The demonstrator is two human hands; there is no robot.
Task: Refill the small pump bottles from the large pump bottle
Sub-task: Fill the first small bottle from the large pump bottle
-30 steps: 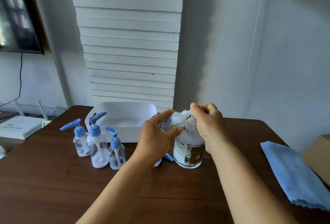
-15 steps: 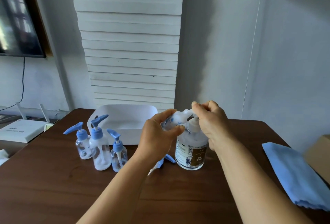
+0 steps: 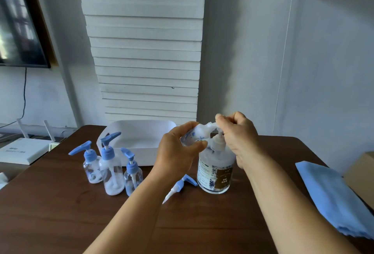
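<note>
A large clear pump bottle (image 3: 215, 170) with a label stands on the dark wooden table (image 3: 60, 213). My right hand (image 3: 238, 136) curls over its white pump head. My left hand (image 3: 178, 150) grips a small open clear bottle (image 3: 193, 135), tilted with its mouth against the pump spout. That bottle's blue pump cap (image 3: 180, 186) lies on the table below my left hand. Three small bottles with blue pumps stand at the left: one at the far left (image 3: 91, 164), a taller one (image 3: 112, 174) and a short one (image 3: 132, 176).
A white plastic bin (image 3: 141, 138) sits behind the small bottles. A folded blue cloth (image 3: 332, 197) lies at the right, next to a cardboard box (image 3: 362, 170). A white router (image 3: 22, 150) stands off the table's left.
The camera view has shifted slightly. Both hands stay at the large bottle's pump, my left hand holding the small bottle at the spout.
</note>
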